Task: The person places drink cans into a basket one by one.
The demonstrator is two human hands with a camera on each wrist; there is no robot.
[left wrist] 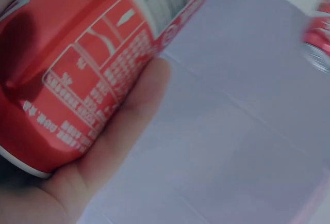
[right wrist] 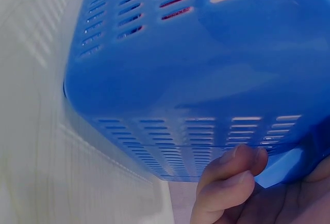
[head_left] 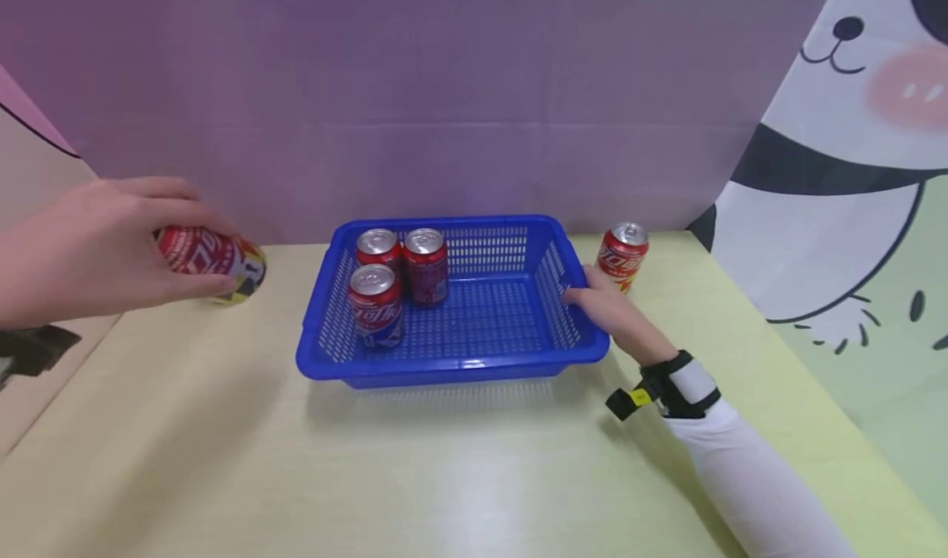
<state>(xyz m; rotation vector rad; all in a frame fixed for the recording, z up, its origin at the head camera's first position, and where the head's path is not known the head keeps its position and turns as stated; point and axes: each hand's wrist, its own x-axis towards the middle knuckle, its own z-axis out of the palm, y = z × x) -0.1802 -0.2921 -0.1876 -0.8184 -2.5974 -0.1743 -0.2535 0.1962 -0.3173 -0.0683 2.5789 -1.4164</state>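
Observation:
At the left of the head view my left hand (head_left: 141, 249) holds a red soda can (head_left: 211, 262) on its side in the air, thumb and fingers wrapped round it. The left wrist view shows that can's red side (left wrist: 98, 64) with a barcode. My right hand (head_left: 611, 311) grips the right rim of a blue plastic basket (head_left: 474, 369). In the right wrist view, curled fingers (right wrist: 227, 188) lie against the basket's slotted wall (right wrist: 170, 84). Three soda cans, one at the front (head_left: 376, 307), stand upright in the basket's left part.
Another red soda can (head_left: 624, 253) stands on the table just right of the basket, behind my right hand. The pale wooden table (head_left: 444, 476) meets a purple backdrop (head_left: 444, 89) at the back. A panda-printed sheet (head_left: 837, 237) hangs at the right.

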